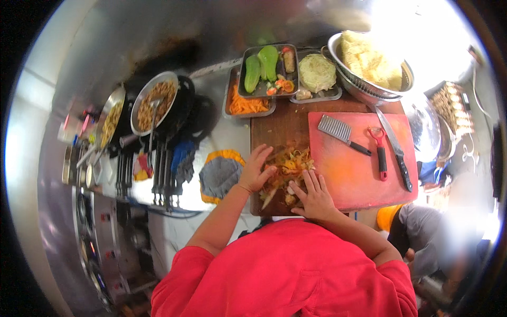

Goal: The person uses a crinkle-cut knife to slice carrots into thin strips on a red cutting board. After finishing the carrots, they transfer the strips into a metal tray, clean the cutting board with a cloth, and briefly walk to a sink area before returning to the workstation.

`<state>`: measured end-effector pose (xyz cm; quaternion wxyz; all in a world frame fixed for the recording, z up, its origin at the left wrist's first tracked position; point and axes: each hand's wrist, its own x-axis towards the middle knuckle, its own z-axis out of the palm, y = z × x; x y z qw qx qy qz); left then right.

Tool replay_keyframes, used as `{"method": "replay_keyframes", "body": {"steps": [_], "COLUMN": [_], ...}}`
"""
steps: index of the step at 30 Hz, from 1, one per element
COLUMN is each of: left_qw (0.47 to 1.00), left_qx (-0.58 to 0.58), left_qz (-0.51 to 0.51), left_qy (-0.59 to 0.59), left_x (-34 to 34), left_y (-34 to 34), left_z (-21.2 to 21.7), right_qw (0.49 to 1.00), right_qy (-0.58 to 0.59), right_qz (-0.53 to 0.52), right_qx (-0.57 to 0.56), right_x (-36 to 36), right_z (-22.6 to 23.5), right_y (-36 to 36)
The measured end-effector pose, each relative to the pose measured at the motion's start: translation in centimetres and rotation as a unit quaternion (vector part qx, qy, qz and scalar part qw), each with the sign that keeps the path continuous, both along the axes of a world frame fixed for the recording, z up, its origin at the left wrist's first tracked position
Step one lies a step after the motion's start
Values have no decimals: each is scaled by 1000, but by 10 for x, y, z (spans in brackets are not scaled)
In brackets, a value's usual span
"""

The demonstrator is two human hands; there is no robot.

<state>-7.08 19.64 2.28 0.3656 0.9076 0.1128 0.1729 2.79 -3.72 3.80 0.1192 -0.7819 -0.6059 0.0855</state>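
A loose heap of vegetable peelings and scraps (291, 165), orange, yellow and pale, lies on the brown wooden surface (288, 126) in front of me. My left hand (256, 170) rests at the heap's left side, fingers stretched out and thumb toward the scraps. On the heap's right lower side, my right hand (315, 197) lies with its fingers spread, near the edge of a red cutting board (343, 182). Neither hand grips anything that I can see. On the board are a crinkle cutter (338, 131), a red-and-black peeler (380, 156) and a kitchen knife (393, 145).
Behind are a tray of green vegetables (253, 74), a tray of orange shreds (248, 107), a cut cabbage (317, 73) and a colander (364, 82) of pale noodles. Pans of food (156, 105) stand on the stove at left. A grey-and-yellow cloth (222, 177) lies nearby. Another person (428, 232) is at lower right.
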Motion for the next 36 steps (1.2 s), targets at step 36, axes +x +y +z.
{"method": "replay_keyframes", "body": {"steps": [36], "left_qw": [926], "left_qx": [43], "left_qz": [-374], "left_qy": [-14], "left_x": [112], "left_y": [18], "left_z": [-19], "right_qw": [843], "right_qy": [77], "right_qz": [-531], "right_qx": [35], "right_x": [-76], "right_z": [-17], "right_y": [114]}}
